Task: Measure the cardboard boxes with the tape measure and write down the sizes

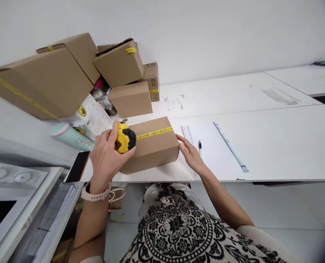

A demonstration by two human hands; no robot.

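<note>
A yellow and black tape measure is gripped in my left hand, above the left end of a brown cardboard box. Yellow printed tape runs along the top of this box, which lies on the white table. I cannot make out any pulled-out blade. On the box's right end rest the fingertips of my right hand, its fingers stretched out and holding nothing. Just right of that hand, a black pen lies on white paper.
Several cardboard boxes are stacked at the back left. Near the left edge are a mint bottle and a dark phone. A pale blue strip lies right of the paper. An oven stands at lower left.
</note>
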